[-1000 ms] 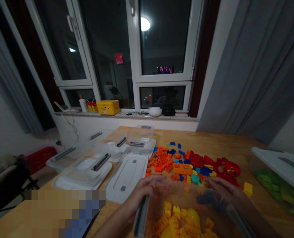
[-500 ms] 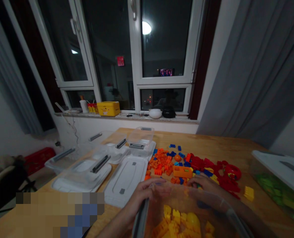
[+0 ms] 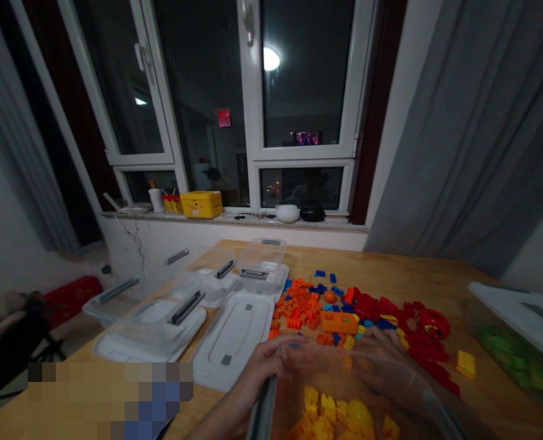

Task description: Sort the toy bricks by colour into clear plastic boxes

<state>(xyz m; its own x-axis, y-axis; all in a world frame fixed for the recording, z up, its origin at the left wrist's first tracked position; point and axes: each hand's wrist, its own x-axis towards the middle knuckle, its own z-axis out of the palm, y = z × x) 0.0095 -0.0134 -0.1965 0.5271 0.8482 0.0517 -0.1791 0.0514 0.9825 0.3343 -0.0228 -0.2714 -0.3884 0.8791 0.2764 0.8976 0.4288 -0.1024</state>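
A clear plastic storage box (image 3: 328, 357) stands at the near edge of view, with yellow toy bricks (image 3: 326, 408) inside it. My left hand (image 3: 269, 360) is closed on its far left rim, near a grey side latch. Beyond the box, my right hand (image 3: 381, 342) reaches down into loose bricks, its fingers curled and their tips hidden. A yellow brick (image 3: 349, 342) and an orange block (image 3: 339, 322) lie just left of those fingers. Orange bricks (image 3: 298, 302) are heaped farther left, and red pieces (image 3: 424, 342) spread to the right.
White lids (image 3: 237, 336) and clear boxes (image 3: 257, 256) with grey latches occupy the table's left side. A lidded box of green bricks (image 3: 504, 345) stands at the right. One yellow brick (image 3: 466, 364) lies apart near it. The windowsill (image 3: 234, 219) runs behind.
My right hand has shifted slightly to the right among the bricks, leaving a yellow brick more visible beside it. My left hand stays on the box rim. The view has tilted slightly.
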